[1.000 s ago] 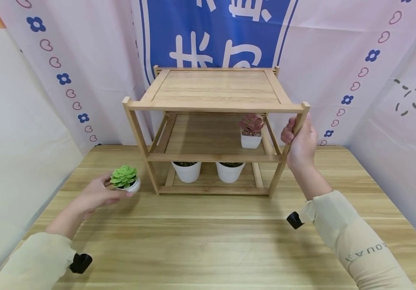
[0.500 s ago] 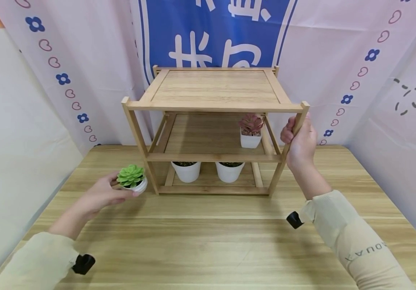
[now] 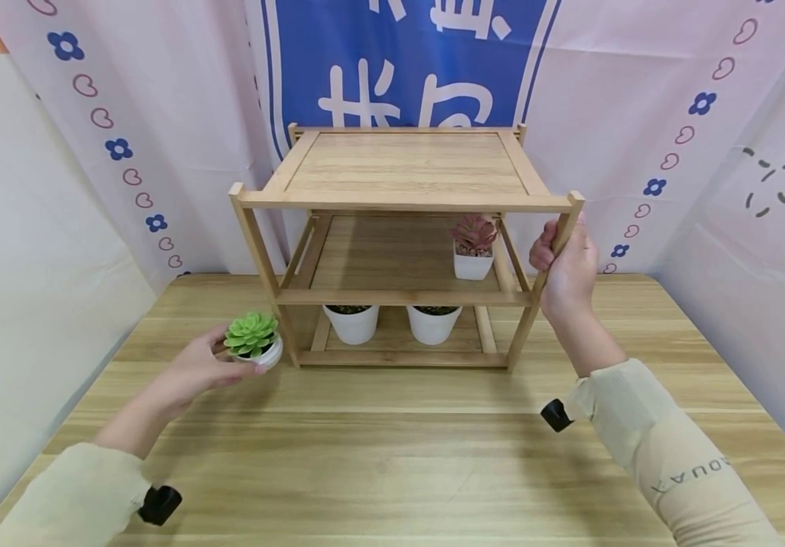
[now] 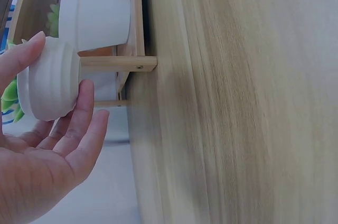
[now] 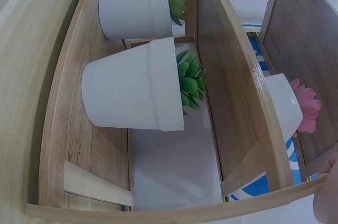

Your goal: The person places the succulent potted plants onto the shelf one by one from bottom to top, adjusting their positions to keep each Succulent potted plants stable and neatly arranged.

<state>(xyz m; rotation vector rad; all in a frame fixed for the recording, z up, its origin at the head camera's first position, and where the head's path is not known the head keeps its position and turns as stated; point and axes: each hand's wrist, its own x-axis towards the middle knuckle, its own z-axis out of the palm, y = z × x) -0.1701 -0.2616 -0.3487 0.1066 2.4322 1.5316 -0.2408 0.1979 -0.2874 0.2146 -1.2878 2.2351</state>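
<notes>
My left hand (image 3: 204, 365) holds a small potted succulent (image 3: 251, 335) with bright green leaves, just off the left front leg of a wooden shelf (image 3: 406, 199). In the left wrist view, thumb and fingers pinch its ribbed white pot (image 4: 50, 81) above the table. My right hand (image 3: 568, 270) grips the shelf's right front post near the top. On the middle tier, to the right, stands a pink succulent (image 3: 473, 247) in a square white pot. Two round white pots (image 3: 354, 325) stand on the bottom tier; green leaves (image 5: 191, 81) show in the right wrist view.
The shelf stands at the back of a wood-grain table (image 3: 392, 456). Behind it hangs a pale curtain with a blue panel (image 3: 406, 68). Pale walls close off the left and right sides.
My left hand has moved a little to the right with the green succulent, nearer the shelf's left leg, and has nearly stopped. The right hand keeps its grip on the post.
</notes>
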